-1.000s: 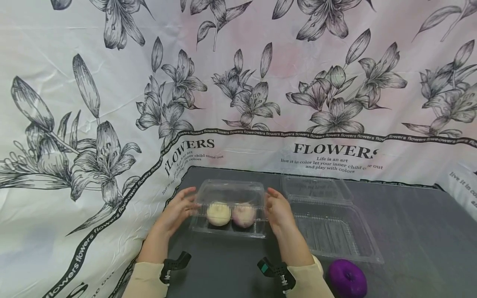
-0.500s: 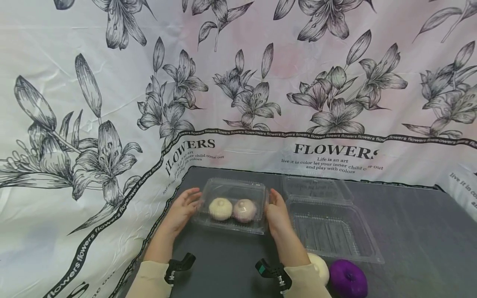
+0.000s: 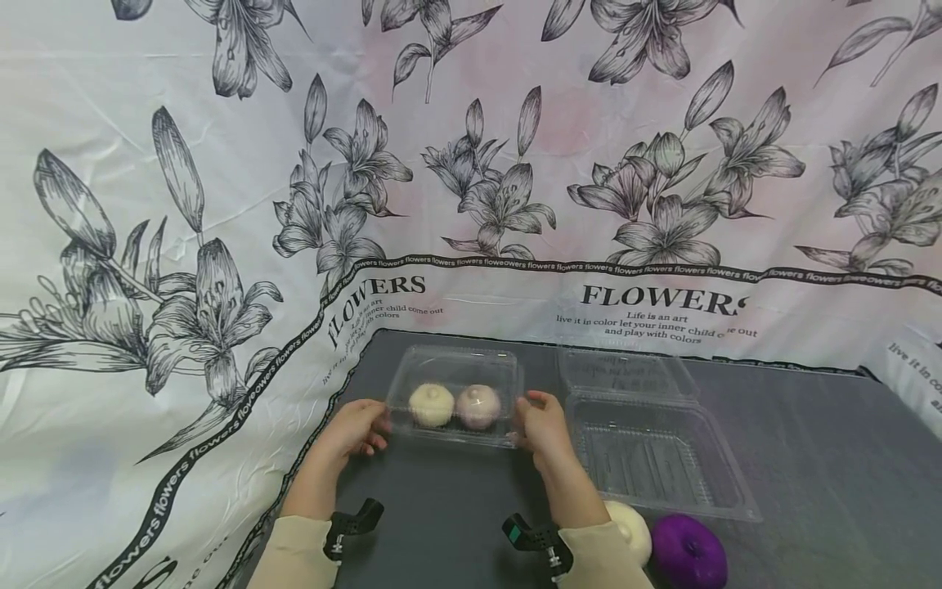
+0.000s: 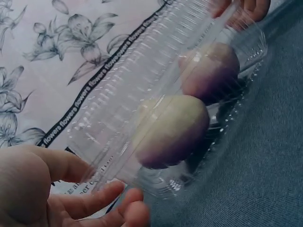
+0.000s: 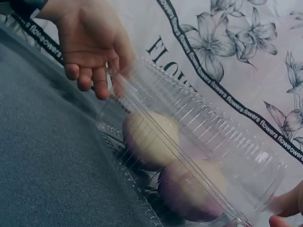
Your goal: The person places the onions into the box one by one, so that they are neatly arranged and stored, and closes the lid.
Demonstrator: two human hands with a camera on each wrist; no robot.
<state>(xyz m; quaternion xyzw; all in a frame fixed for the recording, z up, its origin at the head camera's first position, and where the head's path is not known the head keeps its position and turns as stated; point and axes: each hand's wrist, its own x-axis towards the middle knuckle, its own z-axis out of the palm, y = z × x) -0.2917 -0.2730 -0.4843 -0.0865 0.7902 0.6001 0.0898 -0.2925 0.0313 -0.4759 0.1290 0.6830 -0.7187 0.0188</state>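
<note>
Left hand (image 3: 359, 427), right hand (image 3: 543, 425): pinched box (image 3: 462, 365) ends | bulbs (image 3: 431, 406): sat inside | step: seemed placing | next: likely needed level release

A: Head cam?
B: High up, facing forward and down. Widest view: table (image 3: 441, 515) low, cloth (image 3: 471, 65) on top, box (image 3: 459, 368) just below centre.
A: Left wrist?
B: Close, tilted; box runs lower left to upper right, left hand (image 4: 31, 184) lower left.
A: Right wrist?
B: Close too, opposite tilt, right hand (image 5: 290, 203) lower right.
A: Wrist overlap?
B: Box, both hands, some cloth and table.
</note>
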